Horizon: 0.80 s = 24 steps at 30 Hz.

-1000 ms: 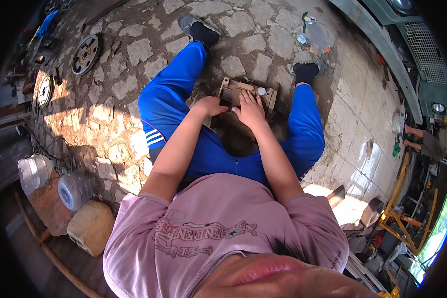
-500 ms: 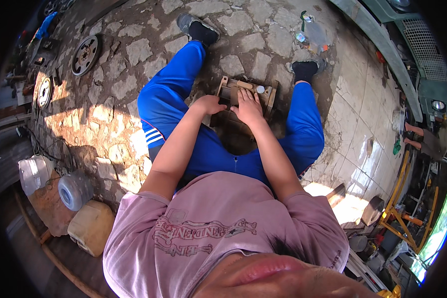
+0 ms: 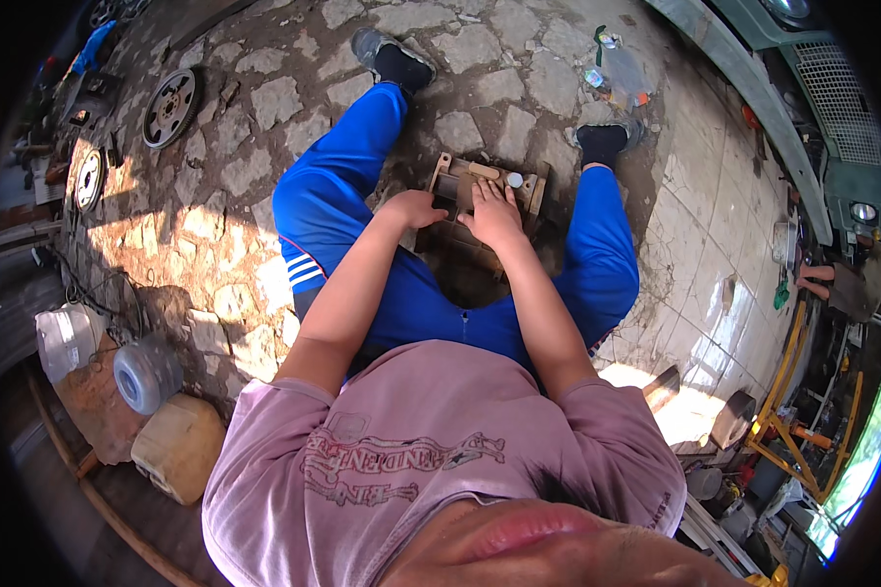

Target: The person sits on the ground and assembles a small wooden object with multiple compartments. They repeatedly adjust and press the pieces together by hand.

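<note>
Between the legs I have the block (image 3: 465, 235) under the fingers, far edge running crosswise; its long axis is hidden. My right hand (image 3: 494, 207) lies on it, fingers slightly spread; my left hand (image 3: 413, 208) curls at its left, pinch unclear. Well left sit a bottle (image 3: 149, 375) and jerrycan (image 3: 178, 450), contents unclear.

repair workshop — vehicle grille (image 3: 840, 103), wheel-like disc (image 3: 172, 108)
</note>
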Tool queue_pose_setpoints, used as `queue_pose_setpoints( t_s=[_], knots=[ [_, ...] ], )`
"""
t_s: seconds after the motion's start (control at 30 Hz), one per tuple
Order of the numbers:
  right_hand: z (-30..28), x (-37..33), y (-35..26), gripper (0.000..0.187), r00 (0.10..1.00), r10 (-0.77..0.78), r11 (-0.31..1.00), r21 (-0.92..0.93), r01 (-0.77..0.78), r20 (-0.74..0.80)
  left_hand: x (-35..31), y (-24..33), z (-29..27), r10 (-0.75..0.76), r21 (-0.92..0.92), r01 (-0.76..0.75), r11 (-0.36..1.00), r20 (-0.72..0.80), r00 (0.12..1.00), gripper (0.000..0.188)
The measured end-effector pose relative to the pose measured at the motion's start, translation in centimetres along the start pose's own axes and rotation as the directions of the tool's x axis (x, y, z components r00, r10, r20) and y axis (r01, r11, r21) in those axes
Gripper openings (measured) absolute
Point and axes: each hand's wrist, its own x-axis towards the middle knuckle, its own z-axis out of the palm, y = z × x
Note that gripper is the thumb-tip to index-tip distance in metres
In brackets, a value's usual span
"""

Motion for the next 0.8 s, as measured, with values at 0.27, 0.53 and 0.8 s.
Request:
queue_pose_setpoints(
  t_s=[0.27,0.53,0.8],
  knots=[
    [0.0,0.2,-0.5,0.083,1.0,0.014,1.0,0.015,-0.014,0.022,-0.2,0.1,-0.1,0.01,0.006,-0.01,1.0,0.004,1.0,0.073],
    [-1.7,-0.2,-0.5,0.083,0.998,0.018,0.999,0.049,-0.02,0.057,-0.1,0.2,-0.2,-0.006,0.007,0.006,1.0,0.019,1.0,0.074],
    [-1.6,-0.1,-0.2,0.085,1.0,0.004,0.998,0.059,-0.006,0.025,-0.3,0.4,-0.3,0.016,0.015,-0.016,1.0,0.021,1.0,0.073]
  ],
)
